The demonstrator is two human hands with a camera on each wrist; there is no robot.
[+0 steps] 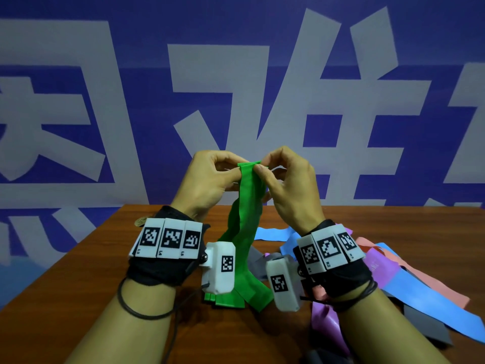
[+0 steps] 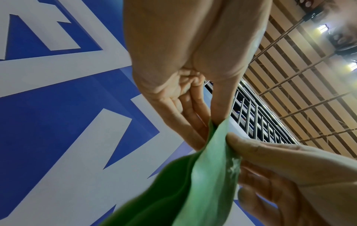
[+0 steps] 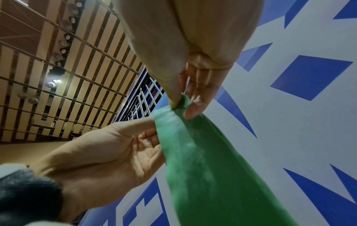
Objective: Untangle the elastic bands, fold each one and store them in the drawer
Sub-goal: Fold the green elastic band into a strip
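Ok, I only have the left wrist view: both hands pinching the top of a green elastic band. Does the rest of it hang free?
Observer: No. In the head view the flat green elastic band drops from the left hand and right hand, and its lower end lies on the brown wooden table.
Operator: Any other bands there?
Observer: Yes, a loose heap on the table's right side: a blue band, a salmon-pink band, a purple band and a grey band.
Operator: And the drawer?
Observer: It shows in none of the views.
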